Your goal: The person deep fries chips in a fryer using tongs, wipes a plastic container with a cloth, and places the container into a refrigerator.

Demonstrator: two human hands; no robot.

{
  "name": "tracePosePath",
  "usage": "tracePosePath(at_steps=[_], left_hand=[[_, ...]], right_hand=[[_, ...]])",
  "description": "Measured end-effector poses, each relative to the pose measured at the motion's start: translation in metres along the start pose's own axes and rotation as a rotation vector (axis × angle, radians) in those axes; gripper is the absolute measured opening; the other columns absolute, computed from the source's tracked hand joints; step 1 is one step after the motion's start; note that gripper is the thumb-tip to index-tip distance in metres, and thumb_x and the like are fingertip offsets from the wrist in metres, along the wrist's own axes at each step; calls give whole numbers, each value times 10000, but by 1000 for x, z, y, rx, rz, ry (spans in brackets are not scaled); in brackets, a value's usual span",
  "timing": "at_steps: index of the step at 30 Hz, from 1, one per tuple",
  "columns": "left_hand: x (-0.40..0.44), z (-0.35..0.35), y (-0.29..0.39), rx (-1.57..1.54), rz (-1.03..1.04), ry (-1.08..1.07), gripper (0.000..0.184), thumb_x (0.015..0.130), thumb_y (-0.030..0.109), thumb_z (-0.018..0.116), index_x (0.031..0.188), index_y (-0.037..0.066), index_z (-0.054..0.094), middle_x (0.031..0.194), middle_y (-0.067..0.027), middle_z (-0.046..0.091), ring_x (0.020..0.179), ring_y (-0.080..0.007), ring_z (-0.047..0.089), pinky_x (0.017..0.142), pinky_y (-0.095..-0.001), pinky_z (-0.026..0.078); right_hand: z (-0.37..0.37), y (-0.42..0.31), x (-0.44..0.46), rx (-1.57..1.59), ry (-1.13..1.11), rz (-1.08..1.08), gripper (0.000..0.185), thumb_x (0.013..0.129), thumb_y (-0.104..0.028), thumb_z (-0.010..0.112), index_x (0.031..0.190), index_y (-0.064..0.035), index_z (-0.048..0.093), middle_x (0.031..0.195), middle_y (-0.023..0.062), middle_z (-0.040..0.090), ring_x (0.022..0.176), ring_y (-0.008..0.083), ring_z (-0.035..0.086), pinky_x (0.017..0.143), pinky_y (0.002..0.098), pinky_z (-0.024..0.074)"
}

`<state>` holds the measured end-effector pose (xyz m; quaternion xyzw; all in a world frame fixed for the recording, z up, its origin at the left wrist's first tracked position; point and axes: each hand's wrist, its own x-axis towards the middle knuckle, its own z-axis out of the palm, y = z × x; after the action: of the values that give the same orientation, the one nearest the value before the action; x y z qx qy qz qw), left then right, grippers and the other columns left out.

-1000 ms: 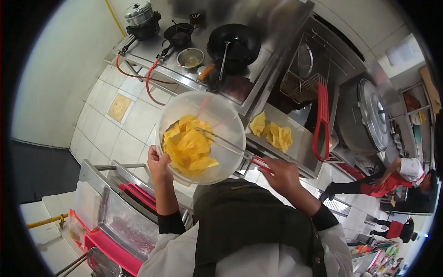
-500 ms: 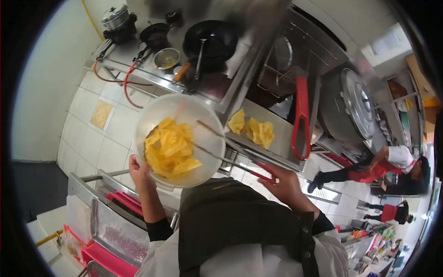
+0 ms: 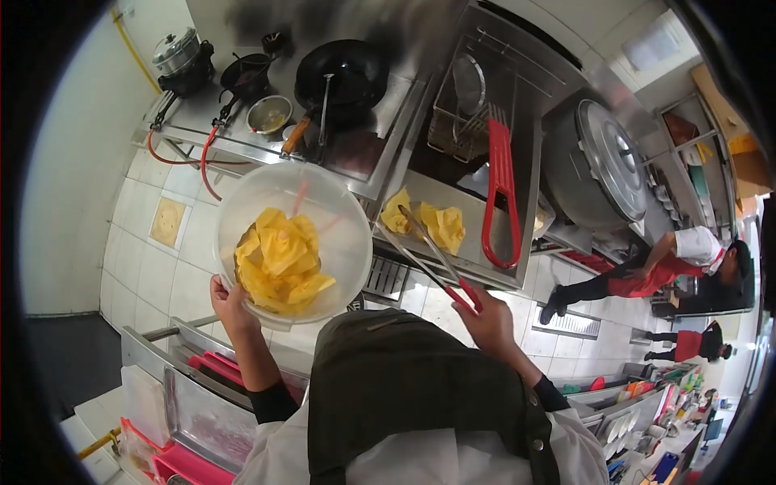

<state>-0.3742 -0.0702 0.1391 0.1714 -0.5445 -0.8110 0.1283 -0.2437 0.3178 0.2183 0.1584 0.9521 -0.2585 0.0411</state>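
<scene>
My left hand (image 3: 231, 305) grips the lower left rim of a translucent round tub (image 3: 343, 242). Yellow crinkled sheets (image 3: 283, 255) lie piled inside it. In my right hand (image 3: 487, 322) are metal tongs (image 3: 436, 275) with red handles. Their jaws are spread, with the tips at the yellow pieces (image 3: 442, 228) on the fryer's metal ledge (image 3: 485, 269). Whether the tips touch those pieces I cannot tell.
Behind the ledge are a fryer basket with a red handle (image 3: 501, 214) and a large lidded pot (image 3: 594, 162). A wok (image 3: 343, 77) and small bowl (image 3: 269, 115) stand on the stove. Two people (image 3: 667, 263) are at the right. Trays (image 3: 206, 412) stand lower left.
The tongs have moved out of the tub and rightward to the pieces on the ledge. The view has shifted, and the tub with my left hand sits further left in it.
</scene>
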Motion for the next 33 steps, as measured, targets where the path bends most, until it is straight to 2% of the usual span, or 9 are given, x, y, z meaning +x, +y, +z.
tracePosePath(at_steps=[3, 9, 16, 19, 24, 28, 31, 33], left_hand=[[3, -7, -9, -48, -10, -12, 240, 642, -34, 549, 860, 26, 467, 791, -50, 567, 671, -118, 540, 662, -240, 452], [-1, 3, -7, -63, -14, 29, 226, 659, -30, 561, 858, 25, 470, 783, -46, 563, 666, -112, 531, 654, -234, 446], [2, -2, -18, -25, 1, 38, 211, 648, -35, 535, 839, 31, 475, 765, -22, 546, 642, -91, 493, 615, -206, 404], [0, 1, -16, -20, 13, 47, 216, 639, -37, 533, 835, 35, 478, 765, -16, 541, 651, -84, 487, 614, -194, 390], [0, -1, -20, 5, 51, 78, 217, 620, -24, 539, 819, 44, 484, 752, 2, 516, 645, -72, 456, 620, -194, 382], [0, -4, -21, -27, 10, 59, 238, 601, -28, 539, 821, 37, 474, 743, -1, 510, 639, -80, 458, 622, -193, 390], [-6, -3, -18, -44, -15, 58, 246, 595, -37, 533, 823, 33, 469, 749, -10, 524, 642, -85, 475, 629, -196, 402], [-10, 0, -13, -65, -25, 41, 246, 595, -41, 528, 821, 33, 468, 753, -17, 535, 642, -90, 487, 632, -201, 412]], right_hand=[[27, 9, 4, -89, 63, -48, 396, 798, -306, 673, 1100, -59, 606, 659, 165, 617, 615, 338, 618, 549, 406, 473], [23, 7, 1, -147, 120, -89, 324, 831, -318, 622, 998, -41, 593, 648, 165, 623, 587, 346, 622, 531, 430, 477], [-8, 8, -14, -107, 114, 31, 230, 830, -291, 635, 851, -62, 623, 638, 170, 604, 589, 367, 595, 520, 432, 445], [-19, 10, -18, -46, 156, 43, 228, 818, -277, 654, 866, -55, 638, 647, 169, 606, 599, 365, 598, 524, 424, 443], [-38, -1, -24, 49, 170, 40, 198, 796, -206, 692, 918, -54, 657, 701, 174, 608, 632, 342, 598, 560, 359, 453], [-55, -24, -24, 247, 99, 23, 275, 786, -133, 714, 1000, 24, 643, 766, 148, 658, 665, 122, 593, 612, 275, 467], [-60, -41, -16, 323, -1, -6, 282, 785, -146, 718, 998, 22, 645, 742, 140, 650, 653, 103, 578, 618, 268, 467], [-57, -52, -3, 226, -44, -134, 299, 778, -179, 725, 992, 17, 649, 740, 152, 655, 647, 187, 633, 604, 269, 476]])
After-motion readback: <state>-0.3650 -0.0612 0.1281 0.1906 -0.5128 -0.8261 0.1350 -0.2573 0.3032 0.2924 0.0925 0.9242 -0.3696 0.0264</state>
